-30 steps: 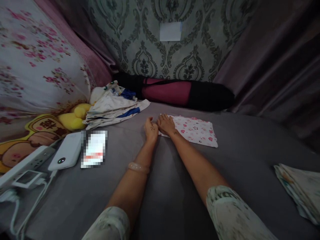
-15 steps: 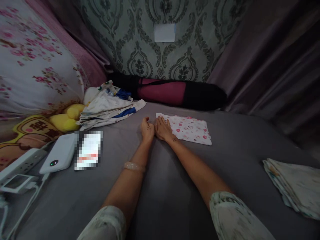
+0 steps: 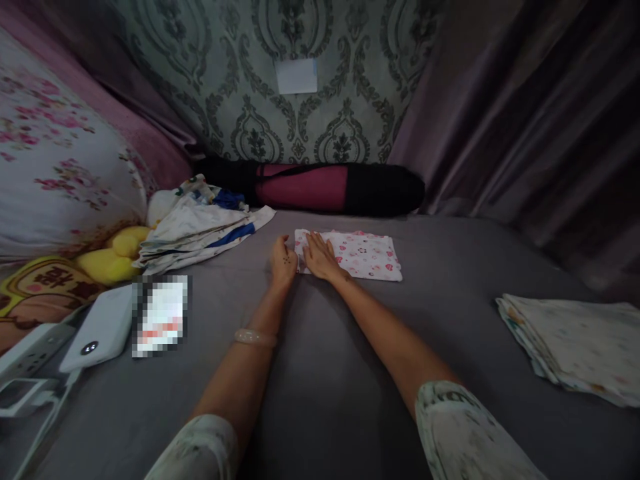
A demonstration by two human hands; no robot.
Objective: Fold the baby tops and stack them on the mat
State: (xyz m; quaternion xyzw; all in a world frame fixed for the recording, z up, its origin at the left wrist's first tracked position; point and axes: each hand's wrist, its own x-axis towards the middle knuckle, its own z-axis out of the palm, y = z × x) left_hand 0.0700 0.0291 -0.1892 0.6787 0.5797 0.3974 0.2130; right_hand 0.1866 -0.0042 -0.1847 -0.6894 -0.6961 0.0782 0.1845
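A folded white cloth (image 3: 367, 253) with pink hearts and small flowers lies flat on the grey bed sheet, ahead of me. My right hand (image 3: 320, 257) rests palm down on its left part, fingers stretched out and pressed lightly onto the fabric. Beside the cloth's left edge, my left hand (image 3: 284, 261) stands on its side with the thumb raised. Its other fingers are partly hidden behind the hand, and I see no cloth held in it. A pale bangle (image 3: 255, 337) circles my left forearm.
Crumpled white and blue clothing (image 3: 200, 230) lies at the left, near a yellow plush toy (image 3: 113, 257). Closer are a phone (image 3: 163, 317), a white power bank (image 3: 100, 328) and a power strip (image 3: 33, 350). Folded pale cloth (image 3: 580, 343) lies right. A black and maroon bag (image 3: 305, 187) lies along the wall.
The view has turned a little to the right, so everything sits further left. My right hand still lies flat on the cloth, and my left hand stays at its left edge.
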